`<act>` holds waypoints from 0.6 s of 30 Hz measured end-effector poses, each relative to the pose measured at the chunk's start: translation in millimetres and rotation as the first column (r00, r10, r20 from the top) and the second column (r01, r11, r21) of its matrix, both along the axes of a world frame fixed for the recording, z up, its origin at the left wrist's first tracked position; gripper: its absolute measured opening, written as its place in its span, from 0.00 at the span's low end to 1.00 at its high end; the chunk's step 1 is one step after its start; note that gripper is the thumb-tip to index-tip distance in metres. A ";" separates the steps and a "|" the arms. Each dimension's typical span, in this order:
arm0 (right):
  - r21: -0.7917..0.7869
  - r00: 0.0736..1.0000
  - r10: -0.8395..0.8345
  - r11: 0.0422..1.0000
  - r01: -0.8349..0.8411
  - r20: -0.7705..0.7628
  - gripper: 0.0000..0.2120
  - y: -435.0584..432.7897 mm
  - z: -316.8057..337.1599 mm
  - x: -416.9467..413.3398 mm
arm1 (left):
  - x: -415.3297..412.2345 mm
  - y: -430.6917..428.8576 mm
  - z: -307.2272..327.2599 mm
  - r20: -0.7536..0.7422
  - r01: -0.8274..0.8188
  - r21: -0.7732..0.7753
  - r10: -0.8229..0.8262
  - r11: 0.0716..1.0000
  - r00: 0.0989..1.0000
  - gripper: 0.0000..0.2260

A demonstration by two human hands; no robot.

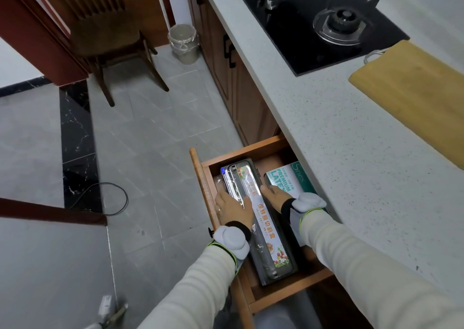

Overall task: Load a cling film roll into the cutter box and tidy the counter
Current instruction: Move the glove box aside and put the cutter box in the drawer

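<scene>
The grey cling film cutter box (266, 230), with an orange and white label, lies lengthwise inside an open wooden drawer (200, 178) below the counter. A cling film roll shows through its clear lid. My left hand (233, 209) lies on the box's left side, fingers curled over its edge. My right hand (275, 196) grips the box's right edge. Both hands are inside the drawer.
A green latex glove box (288, 178) sits in the drawer to the right of the cutter box. The speckled counter (339, 153) carries a black gas hob (313, 19) and a wooden cutting board (414, 97). A chair (113, 44), a lined bin (183, 42) and a cable loop (113, 198) are on the floor.
</scene>
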State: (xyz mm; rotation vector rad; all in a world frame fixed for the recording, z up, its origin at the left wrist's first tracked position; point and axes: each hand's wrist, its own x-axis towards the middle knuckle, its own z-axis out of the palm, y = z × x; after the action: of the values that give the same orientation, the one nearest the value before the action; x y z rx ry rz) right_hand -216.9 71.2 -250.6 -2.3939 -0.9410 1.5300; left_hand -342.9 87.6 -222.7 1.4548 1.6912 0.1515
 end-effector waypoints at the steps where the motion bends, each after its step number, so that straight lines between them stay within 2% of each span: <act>1: 0.002 1.000 0.013 1.000 -0.013 0.009 0.29 0.1 5.8 -1.0 | -3.2 0.3 3.7 -0.067 0.030 0.058 -0.026 0.998 0.997 0.31; 3: 0.001 0.999 0.030 1.000 -0.030 0.010 0.29 1.6 12.0 -2.7 | -7.3 1.7 6.7 -0.200 0.041 0.145 -0.011 0.989 0.980 0.34; 5: 0.002 1.000 0.030 1.000 -0.030 0.005 0.28 0.8 18.9 -4.5 | -11.1 4.7 9.5 -0.242 -0.024 0.121 0.053 0.992 0.969 0.36; 9: -0.005 1.000 0.027 1.000 -0.027 0.016 0.28 -1.1 27.9 -4.8 | -15.4 13.5 5.3 -0.234 -0.173 -0.215 0.122 0.961 0.965 0.37; 11: -0.018 1.000 0.018 1.000 -0.018 0.022 0.25 -2.0 31.0 -3.4 | -17.0 18.2 -0.5 -0.235 -0.132 -0.283 0.065 0.950 0.970 0.35; 14: 0.007 0.999 0.002 1.000 -0.003 0.048 0.15 -5.0 34.0 2.7 | -17.8 24.2 -2.0 -0.259 -0.050 -0.295 -0.030 0.954 0.965 0.32; 18: 0.132 0.993 -0.089 0.988 0.077 0.082 0.23 -5.7 43.0 9.6 | -11.4 26.4 0.0 -0.185 0.031 -0.332 -0.097 0.943 0.978 0.25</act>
State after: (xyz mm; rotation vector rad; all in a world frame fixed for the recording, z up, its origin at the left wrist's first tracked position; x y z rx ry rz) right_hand -207.3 65.4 -207.6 -2.3940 -0.9141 1.3036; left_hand -354.3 113.9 -222.7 1.3032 1.7269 -0.3096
